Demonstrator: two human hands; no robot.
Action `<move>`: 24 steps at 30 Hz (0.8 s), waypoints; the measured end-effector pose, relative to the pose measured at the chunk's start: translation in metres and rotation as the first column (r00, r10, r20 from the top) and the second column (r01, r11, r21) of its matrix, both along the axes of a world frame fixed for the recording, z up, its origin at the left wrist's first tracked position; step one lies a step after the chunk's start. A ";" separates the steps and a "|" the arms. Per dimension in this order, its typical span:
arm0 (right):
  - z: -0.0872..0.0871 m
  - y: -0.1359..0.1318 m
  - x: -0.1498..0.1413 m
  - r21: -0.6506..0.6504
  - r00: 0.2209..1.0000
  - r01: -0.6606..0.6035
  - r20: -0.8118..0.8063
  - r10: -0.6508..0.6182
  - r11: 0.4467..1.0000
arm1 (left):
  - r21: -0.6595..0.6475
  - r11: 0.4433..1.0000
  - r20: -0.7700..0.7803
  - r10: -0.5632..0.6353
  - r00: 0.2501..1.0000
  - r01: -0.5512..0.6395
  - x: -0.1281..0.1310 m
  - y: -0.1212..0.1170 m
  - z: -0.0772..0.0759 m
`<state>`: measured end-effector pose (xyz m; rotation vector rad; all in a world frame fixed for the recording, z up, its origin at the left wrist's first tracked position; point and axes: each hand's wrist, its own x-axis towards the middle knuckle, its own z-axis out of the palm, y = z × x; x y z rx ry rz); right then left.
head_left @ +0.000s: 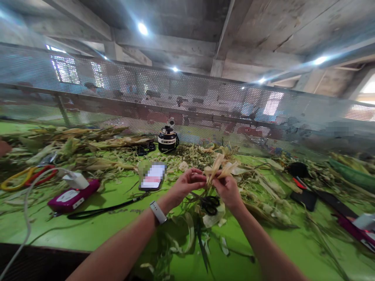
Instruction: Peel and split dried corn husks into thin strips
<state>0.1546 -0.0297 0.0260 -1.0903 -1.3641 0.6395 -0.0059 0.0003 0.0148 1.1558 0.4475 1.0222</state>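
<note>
Both of my hands are raised over a green table (93, 230) and pinch the same pale yellow-green plant stalk with husk-like leaves (218, 168). My left hand (187, 183), with a white watch on its wrist, grips the stalk from the left with its fingers curled. My right hand (227, 189) grips it from the right, just under the spreading leaves. Black-handled scissors (210, 203) lie on the table right below my hands, among cut leaves.
A phone (152, 176), a magenta power bank (73, 197) with a white plug and cable, yellow-and-red scissors (26, 175) and a black jar (168, 141) lie to the left. Heaps of leaves cover the back. A perforated metal screen (187, 101) runs behind. Dark tools (304, 195) lie on the right.
</note>
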 end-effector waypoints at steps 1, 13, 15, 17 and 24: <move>0.000 -0.001 0.000 0.000 0.999 0.007 0.032 -0.007 1.000 | -0.005 1.000 0.008 0.022 1.000 -0.022 0.000 0.000 0.000; 0.001 -0.006 -0.004 -0.102 0.999 -0.033 -0.024 0.031 0.994 | 0.028 0.993 -0.105 0.114 0.988 -0.112 0.000 0.001 0.000; 0.000 -0.005 -0.004 -0.086 0.999 -0.010 -0.033 0.007 0.996 | -0.084 0.980 -0.155 0.163 0.974 -0.178 0.000 0.003 0.001; -0.001 -0.005 -0.002 -0.053 0.999 0.015 -0.031 -0.017 0.998 | -0.144 0.949 -0.229 0.244 0.943 -0.280 0.000 0.004 0.002; 0.000 -0.007 0.002 0.074 0.979 0.121 0.159 -0.131 0.990 | 0.069 0.918 -0.067 0.394 0.917 -0.390 -0.001 -0.013 0.015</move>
